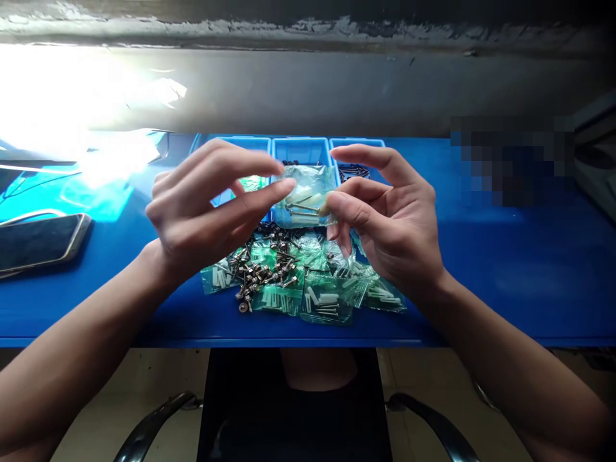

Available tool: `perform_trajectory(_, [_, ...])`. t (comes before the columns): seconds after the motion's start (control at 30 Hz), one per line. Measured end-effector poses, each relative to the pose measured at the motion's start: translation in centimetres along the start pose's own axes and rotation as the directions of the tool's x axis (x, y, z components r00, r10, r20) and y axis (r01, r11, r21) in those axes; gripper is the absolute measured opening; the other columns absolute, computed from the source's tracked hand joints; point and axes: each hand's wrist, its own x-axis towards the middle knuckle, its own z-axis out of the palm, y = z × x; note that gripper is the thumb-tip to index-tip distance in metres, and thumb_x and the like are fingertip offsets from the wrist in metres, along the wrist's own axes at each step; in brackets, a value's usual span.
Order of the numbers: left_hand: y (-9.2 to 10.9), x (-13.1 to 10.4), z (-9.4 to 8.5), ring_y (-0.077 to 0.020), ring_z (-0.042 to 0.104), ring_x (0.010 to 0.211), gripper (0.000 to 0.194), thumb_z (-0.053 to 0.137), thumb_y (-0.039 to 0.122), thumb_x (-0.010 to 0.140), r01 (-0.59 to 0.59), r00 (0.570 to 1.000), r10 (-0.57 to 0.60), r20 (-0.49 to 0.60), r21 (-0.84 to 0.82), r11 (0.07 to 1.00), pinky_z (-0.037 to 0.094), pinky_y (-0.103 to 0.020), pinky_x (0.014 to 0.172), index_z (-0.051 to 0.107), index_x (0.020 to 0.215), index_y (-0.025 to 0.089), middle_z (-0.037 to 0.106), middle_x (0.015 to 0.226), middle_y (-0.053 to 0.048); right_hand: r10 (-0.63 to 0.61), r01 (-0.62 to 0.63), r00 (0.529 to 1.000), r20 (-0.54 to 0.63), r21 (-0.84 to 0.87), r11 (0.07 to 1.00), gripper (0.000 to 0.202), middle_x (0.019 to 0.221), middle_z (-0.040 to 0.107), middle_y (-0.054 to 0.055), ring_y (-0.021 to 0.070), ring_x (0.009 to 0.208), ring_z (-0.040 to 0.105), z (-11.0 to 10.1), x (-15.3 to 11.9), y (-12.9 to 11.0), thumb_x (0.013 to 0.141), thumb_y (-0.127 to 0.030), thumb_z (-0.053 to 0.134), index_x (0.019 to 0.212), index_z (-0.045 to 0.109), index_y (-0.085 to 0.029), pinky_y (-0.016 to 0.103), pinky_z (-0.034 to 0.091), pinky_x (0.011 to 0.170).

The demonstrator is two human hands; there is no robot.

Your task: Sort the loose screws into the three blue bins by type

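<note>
A small clear plastic bag (303, 183) with screws and pale wall plugs is held up in front of me, above the pile. My right hand (392, 218) pinches its right edge between thumb and fingers, with the index finger raised apart. At the upper left corner is my left hand (212, 199), slightly blurred, thumb and index finger closed on the plastic. Below lie several similar greenish bags (327, 298) of plugs and screws. Loose hex-head screws (264, 273) are heaped among them, partly on top of the bags.
Behind the hands stand blue bins (301, 149); dark screws (353, 172) lie in the right one. A phone (43, 240) rests at the left of the blue table (505, 276), near a bright light. A blurred-out patch covers the right back. Chair armrests (154, 423) show below.
</note>
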Motion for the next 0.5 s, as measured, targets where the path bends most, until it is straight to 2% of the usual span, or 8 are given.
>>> perform_trajectory(0.07, [0.3,0.1,0.3,-0.0197,0.076,0.086,0.032,0.081,0.019,0.097,0.062,0.998,-0.061,0.007,-0.096,0.993,0.063,-0.036,0.070,0.081,0.118,0.043,0.082,0.101,0.003,-0.010,0.011,1.000,0.008,-0.032,0.999,0.025,0.084,0.076,-0.002,0.0143,0.058,0.067,-0.1,-0.1,0.1,0.099,-0.033,0.081,0.121,0.072,-0.028,0.028,0.050,0.039])
perform_trajectory(0.13, [0.7,0.1,0.7,-0.0187,0.076,0.082,0.023,0.078,0.021,0.099,0.146,0.989,-0.147,0.014,-0.193,0.970,0.063,-0.037,0.071,0.083,0.108,0.042,0.082,0.095,0.003,-0.039,0.039,0.999,0.002,-0.094,0.995,0.015,0.089,0.075,0.001,0.0149,0.063,0.067,-0.2,-0.2,0.1,0.106,-0.034,0.070,0.119,0.073,-0.028,0.028,0.051,0.041])
perform_trajectory(0.23, [1.4,0.2,1.0,-0.0159,0.076,0.078,0.023,0.078,0.020,0.100,0.236,0.971,-0.237,0.029,-0.283,0.930,0.062,-0.033,0.069,0.083,0.111,0.039,0.082,0.093,0.003,-0.138,0.130,0.990,-0.024,-0.207,0.970,0.019,0.096,0.071,0.003,0.0164,0.073,0.066,-0.2,-0.4,0.2,0.104,-0.030,0.070,0.123,0.074,-0.029,0.029,0.053,0.046])
perform_trajectory(0.3, [2.0,0.4,0.9,-0.0140,0.073,0.073,0.020,0.081,0.021,0.098,0.308,0.949,-0.314,0.040,-0.344,0.887,0.060,-0.031,0.063,0.084,0.108,0.037,0.081,0.089,0.003,-0.209,0.187,0.977,-0.039,-0.303,0.934,0.033,0.108,0.069,0.004,0.0178,0.082,0.066,-0.1,-0.5,0.2,0.099,-0.025,0.075,0.131,0.073,-0.033,0.030,0.055,0.050])
perform_trajectory(0.37, [2.7,0.7,0.6,-0.0123,0.068,0.068,0.012,0.082,0.022,0.097,0.436,0.894,-0.438,0.093,-0.406,0.803,0.058,-0.030,0.058,0.084,0.100,0.034,0.079,0.083,0.003,-0.253,0.225,0.967,-0.027,-0.376,0.899,0.049,0.120,0.068,0.003,0.0186,0.089,0.066,0.0,-0.5,0.2,0.096,-0.019,0.077,0.140,0.068,-0.038,0.030,0.056,0.054])
perform_trajectory(0.43, [3.3,1.1,0.4,-0.0108,0.066,0.063,0.009,0.082,0.023,0.098,0.568,0.809,-0.561,0.174,-0.474,0.672,0.057,-0.029,0.055,0.084,0.093,0.031,0.078,0.081,0.003,-0.285,0.263,0.958,0.009,-0.410,0.873,0.060,0.129,0.066,0.003,0.0183,0.092,0.067,0.0,-0.6,0.2,0.095,-0.012,0.075,0.146,0.064,-0.042,0.030,0.058,0.057])
perform_trajectory(0.5, [3.8,1.3,0.3,-0.0098,0.065,0.058,0.010,0.082,0.022,0.097,0.630,0.743,-0.627,0.236,-0.565,0.533,0.056,-0.028,0.050,0.084,0.091,0.029,0.078,0.080,0.002,-0.308,0.303,0.949,0.060,-0.434,0.849,0.069,0.137,0.063,0.003,0.0187,0.097,0.067,-0.2,-0.6,0.3,0.092,-0.007,0.075,0.149,0.063,-0.044,0.029,0.058,0.057])
